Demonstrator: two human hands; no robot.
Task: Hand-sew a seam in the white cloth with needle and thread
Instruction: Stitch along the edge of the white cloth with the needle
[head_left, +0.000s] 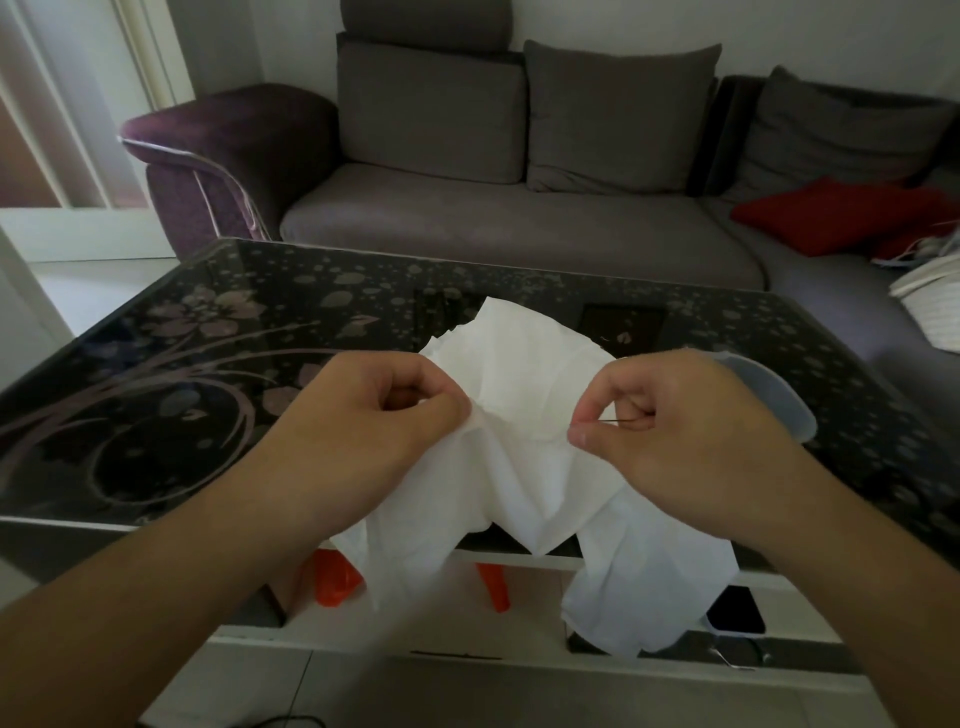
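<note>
Both forearms reached over the near edge of the dark glass table (156, 374). Left hand (374, 415) pinched a fold of the white cloth (519, 374), which draped off that edge. Right hand (675, 431) pinched the needle (613, 420) between thumb and forefinger, beside the cloth.

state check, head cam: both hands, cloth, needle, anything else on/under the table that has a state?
left hand: curled, pinching the cloth's left fold
right hand: pinching the needle against the cloth
white cloth: crumpled, held up, lower part hanging past the table edge
needle: roughly level, mostly hidden by fingers
thread: too fine to see
glass table: cloth's far end rests on it
translucent lid: lying on the table behind the right hand
</note>
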